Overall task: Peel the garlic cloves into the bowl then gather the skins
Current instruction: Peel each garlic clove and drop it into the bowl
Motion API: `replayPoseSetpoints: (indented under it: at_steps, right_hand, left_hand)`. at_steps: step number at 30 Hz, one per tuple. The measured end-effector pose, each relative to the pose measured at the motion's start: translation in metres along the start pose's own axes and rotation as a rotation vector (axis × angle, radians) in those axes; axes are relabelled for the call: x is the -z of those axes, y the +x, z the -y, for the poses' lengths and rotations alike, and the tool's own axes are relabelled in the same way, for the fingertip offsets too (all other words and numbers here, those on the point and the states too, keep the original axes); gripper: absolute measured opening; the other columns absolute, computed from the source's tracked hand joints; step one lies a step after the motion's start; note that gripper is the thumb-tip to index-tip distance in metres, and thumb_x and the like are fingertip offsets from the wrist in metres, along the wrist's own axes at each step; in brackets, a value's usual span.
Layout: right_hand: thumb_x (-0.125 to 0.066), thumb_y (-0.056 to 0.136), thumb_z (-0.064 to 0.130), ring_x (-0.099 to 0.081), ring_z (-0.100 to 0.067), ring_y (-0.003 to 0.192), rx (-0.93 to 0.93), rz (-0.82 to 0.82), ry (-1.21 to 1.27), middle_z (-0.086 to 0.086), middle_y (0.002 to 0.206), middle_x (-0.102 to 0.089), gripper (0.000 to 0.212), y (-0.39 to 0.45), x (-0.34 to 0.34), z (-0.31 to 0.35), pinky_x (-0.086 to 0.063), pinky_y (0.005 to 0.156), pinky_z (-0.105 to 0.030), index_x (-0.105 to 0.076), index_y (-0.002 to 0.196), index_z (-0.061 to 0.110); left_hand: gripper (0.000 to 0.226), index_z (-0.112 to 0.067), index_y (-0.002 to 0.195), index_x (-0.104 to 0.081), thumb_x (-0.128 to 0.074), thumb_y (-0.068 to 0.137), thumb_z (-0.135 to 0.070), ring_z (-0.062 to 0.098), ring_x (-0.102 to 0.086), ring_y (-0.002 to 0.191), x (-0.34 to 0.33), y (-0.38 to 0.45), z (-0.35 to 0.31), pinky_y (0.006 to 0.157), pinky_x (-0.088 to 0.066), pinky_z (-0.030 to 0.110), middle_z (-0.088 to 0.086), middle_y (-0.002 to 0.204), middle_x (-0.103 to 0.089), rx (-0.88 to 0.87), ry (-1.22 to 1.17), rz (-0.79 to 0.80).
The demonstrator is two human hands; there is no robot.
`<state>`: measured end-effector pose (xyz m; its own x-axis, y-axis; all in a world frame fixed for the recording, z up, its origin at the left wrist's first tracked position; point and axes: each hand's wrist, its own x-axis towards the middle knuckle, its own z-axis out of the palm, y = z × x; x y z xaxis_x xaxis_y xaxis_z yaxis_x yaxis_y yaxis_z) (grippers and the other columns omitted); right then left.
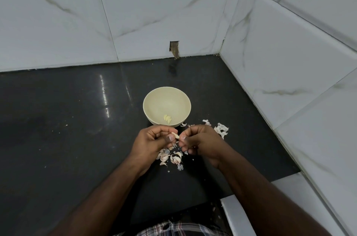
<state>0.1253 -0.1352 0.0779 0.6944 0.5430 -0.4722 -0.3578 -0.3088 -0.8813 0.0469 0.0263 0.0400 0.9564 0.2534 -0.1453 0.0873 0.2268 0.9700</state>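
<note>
Checked cloth (179, 229) at the bottom edge lies nearest, with both forearms reaching over the dark tabletop (67, 139). Left hand (152, 141) pinches a pale garlic clove (175, 135) between thumb and curled fingers, just in front of the cream bowl (150, 114), while the right hand (201, 140) picks at its tip, fingers curled. Likely risks: the smooth clove slips and drops among the unpeeled cloves (171, 156) below, or papery skins (221, 129) scatter wider. About 3 peeled cloves (167, 119) sit in the bowl, yellowish and glossy.
</note>
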Motion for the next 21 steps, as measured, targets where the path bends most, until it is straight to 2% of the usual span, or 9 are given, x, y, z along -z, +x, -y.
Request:
replayPoseSetpoints:
  at_steps: [4, 8, 11, 14, 16, 18, 20, 21]
  right_hand:
    - [-0.056, 0.091, -0.004, -0.061, -0.016, 0.061, -0.082, 0.074, 0.132, -0.008, 0.072, -0.067, 0.019, 0.000, 0.002, 0.002, -0.045, 0.057, -0.025, -0.066, 0.081, 0.008]
    - [-0.052, 0.095, -0.003, -0.059, -0.016, 0.060, -0.030, 0.000, 0.111, -0.007, 0.073, -0.064, 0.019, 0.001, 0.004, 0.003, -0.044, 0.055, -0.025, -0.063, 0.085, 0.008]
    - [-0.055, 0.099, 0.007, -0.058, -0.014, 0.061, 0.042, -0.155, -0.064, -0.005, 0.074, -0.064, 0.017, 0.002, 0.012, 0.000, -0.045, 0.058, -0.027, -0.067, 0.088, 0.007]
    - [-0.070, 0.091, 0.019, -0.065, -0.012, 0.065, 0.163, -0.327, -0.385, 0.003, 0.074, -0.072, 0.009, 0.004, 0.026, -0.005, -0.051, 0.066, -0.030, -0.075, 0.084, 0.017]
    - [-0.079, 0.083, 0.019, -0.065, -0.001, 0.064, 0.199, -0.360, -0.481, 0.011, 0.072, -0.073, 0.005, 0.004, 0.033, -0.006, -0.050, 0.064, -0.021, -0.077, 0.079, 0.021]
    - [-0.078, 0.083, 0.017, -0.064, 0.008, 0.071, 0.201, -0.364, -0.582, 0.016, 0.081, -0.075, 0.007, 0.006, 0.038, -0.006, -0.046, 0.067, -0.014, -0.079, 0.086, 0.024]
    - [-0.072, 0.088, 0.020, -0.063, 0.009, 0.083, 0.223, -0.366, -0.694, 0.018, 0.097, -0.074, 0.013, 0.005, 0.038, -0.005, -0.043, 0.071, -0.005, -0.079, 0.098, 0.025]
    - [-0.071, 0.090, 0.024, -0.062, 0.008, 0.085, 0.238, -0.375, -0.722, 0.018, 0.099, -0.074, 0.013, 0.004, 0.036, -0.004, -0.043, 0.073, -0.005, -0.079, 0.100, 0.026]
  left_hand:
    - [0.017, -0.009, 0.093, -0.076, -0.067, 0.087, 0.004, 0.016, -0.066, 0.073, 0.000, -0.001, 0.000, 0.067, -0.055, 0.023, 0.014, 0.078, -0.071, -0.009, -0.022, -0.001]
    - [0.012, -0.005, 0.096, -0.073, -0.067, 0.088, 0.003, 0.018, -0.066, 0.075, -0.002, 0.001, 0.001, 0.066, -0.055, 0.023, 0.015, 0.078, -0.069, 0.008, -0.086, -0.049]
    - [0.010, 0.000, 0.098, -0.070, -0.068, 0.088, 0.000, 0.020, -0.063, 0.072, -0.001, 0.002, 0.001, 0.065, -0.054, 0.022, 0.015, 0.077, -0.070, 0.039, -0.125, -0.082]
    - [0.013, 0.001, 0.101, -0.069, -0.068, 0.088, 0.000, 0.020, -0.062, 0.071, 0.000, 0.002, 0.001, 0.064, -0.054, 0.022, 0.014, 0.078, -0.070, 0.060, -0.135, -0.086]
    - [0.015, -0.001, 0.103, -0.070, -0.068, 0.088, 0.001, 0.020, -0.064, 0.073, 0.000, 0.002, 0.002, 0.065, -0.054, 0.023, 0.013, 0.079, -0.070, 0.067, -0.138, -0.089]
    - [0.017, -0.004, 0.104, -0.070, -0.069, 0.088, 0.001, 0.021, -0.065, 0.075, 0.000, 0.002, 0.003, 0.066, -0.054, 0.024, 0.013, 0.080, -0.071, 0.068, -0.132, -0.092]
    - [0.015, -0.003, 0.102, -0.071, -0.070, 0.087, 0.000, 0.020, -0.065, 0.074, -0.001, 0.003, 0.002, 0.066, -0.054, 0.025, 0.015, 0.081, -0.071, 0.074, -0.126, -0.101]
    - [0.013, -0.002, 0.101, -0.071, -0.070, 0.087, -0.001, 0.020, -0.066, 0.074, -0.001, 0.003, 0.002, 0.066, -0.054, 0.025, 0.016, 0.083, -0.072, 0.078, -0.124, -0.106]
